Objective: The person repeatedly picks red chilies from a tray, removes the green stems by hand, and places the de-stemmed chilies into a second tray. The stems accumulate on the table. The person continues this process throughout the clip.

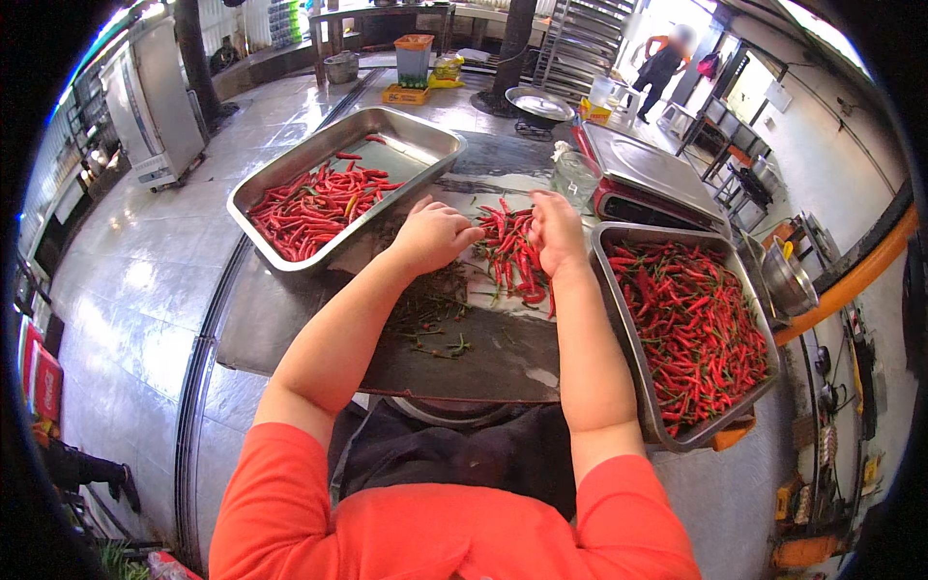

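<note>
A small heap of red chili peppers (pixel 507 250) lies on the dark tabletop in front of me, between my hands. My left hand (pixel 433 235) is at its left side, fingers bent and thumb towards the peppers. On the other side my right hand (pixel 558 230) is curled, its fingertips beside the heap. Whether either hand grips a pepper is hidden. Under my left forearm are loose green stems (pixel 438 297). To the left, a steel tray (pixel 413 134) holds red peppers mostly without stems. A second steel tray (pixel 639 380), right of my right arm, is full of peppers with green stems.
Behind my right hand stand a clear glass container (pixel 576 181) and a red scale with a steel platform (pixel 656 167). Metal bowls (pixel 789 279) are beyond the right tray. A person (pixel 656 69) stands near the far doorway. A tall cabinet (pixel 152 105) is at left.
</note>
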`<state>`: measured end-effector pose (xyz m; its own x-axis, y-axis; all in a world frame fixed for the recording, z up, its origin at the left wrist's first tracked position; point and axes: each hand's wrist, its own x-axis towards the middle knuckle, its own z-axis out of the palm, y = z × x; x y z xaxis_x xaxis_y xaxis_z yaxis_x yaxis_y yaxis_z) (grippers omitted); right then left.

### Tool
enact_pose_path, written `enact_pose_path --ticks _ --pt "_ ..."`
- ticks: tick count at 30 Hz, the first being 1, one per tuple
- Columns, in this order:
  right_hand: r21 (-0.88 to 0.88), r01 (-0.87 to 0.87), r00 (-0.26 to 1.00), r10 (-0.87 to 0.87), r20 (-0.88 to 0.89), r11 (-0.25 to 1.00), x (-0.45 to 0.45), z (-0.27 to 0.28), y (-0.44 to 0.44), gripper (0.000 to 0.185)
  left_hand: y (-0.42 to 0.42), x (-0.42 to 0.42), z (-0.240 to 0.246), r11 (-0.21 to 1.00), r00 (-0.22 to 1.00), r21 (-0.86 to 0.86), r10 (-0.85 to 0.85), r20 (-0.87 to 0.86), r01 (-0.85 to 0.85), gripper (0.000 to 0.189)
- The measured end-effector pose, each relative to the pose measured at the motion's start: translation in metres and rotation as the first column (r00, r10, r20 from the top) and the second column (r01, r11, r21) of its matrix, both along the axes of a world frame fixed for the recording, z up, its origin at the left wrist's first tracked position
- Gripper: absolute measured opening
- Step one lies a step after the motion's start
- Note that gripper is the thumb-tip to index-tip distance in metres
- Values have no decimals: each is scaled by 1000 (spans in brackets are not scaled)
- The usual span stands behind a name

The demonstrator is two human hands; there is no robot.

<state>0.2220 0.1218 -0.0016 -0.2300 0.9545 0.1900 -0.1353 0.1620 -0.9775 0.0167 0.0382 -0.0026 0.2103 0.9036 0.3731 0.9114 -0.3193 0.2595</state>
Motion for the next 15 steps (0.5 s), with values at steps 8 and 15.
enact_pose_path --ticks 8,15 --pt "519 -184 171 -493 853 835 -22 4 -32 24 -2 0 0 992 993 81 90 77 -96 27" --pt "673 -160 320 -607 728 722 -20 17 -43 20 7 -4 -18 952 993 293 55 106 -84 26"
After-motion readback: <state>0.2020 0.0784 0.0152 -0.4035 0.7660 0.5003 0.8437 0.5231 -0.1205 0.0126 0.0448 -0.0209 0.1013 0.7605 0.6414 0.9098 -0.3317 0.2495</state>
